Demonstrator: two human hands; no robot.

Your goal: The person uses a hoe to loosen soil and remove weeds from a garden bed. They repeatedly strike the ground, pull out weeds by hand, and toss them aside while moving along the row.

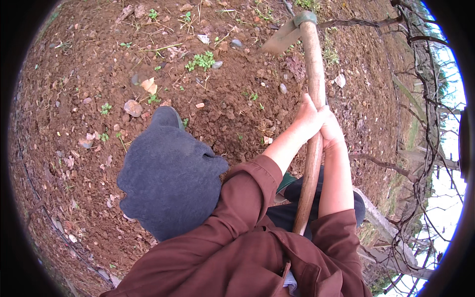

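Note:
A hoe with a long wooden handle [314, 67] reaches out before me, a little right of the middle. Its metal blade [282, 38] is slightly blurred and angles down to the left from a worn greenish socket [305, 17]. Whether the blade touches the ground cannot be told. Both hands grip the middle of the handle, pressed close together: my left hand [308, 118] comes from the left side, and my right hand [331, 128] wraps it from the right. Below them the shaft runs down between my forearms toward my body.
Loose reddish-brown soil [230, 118] surrounds me, with a stone [133, 108], dry leaves and small green weeds [203, 60]. My dark-trousered knee [170, 178] juts forward at left. Bare vines [419, 122] and concrete posts [389, 226] stand close on the right. A branch [360, 23] extends behind the hoe head.

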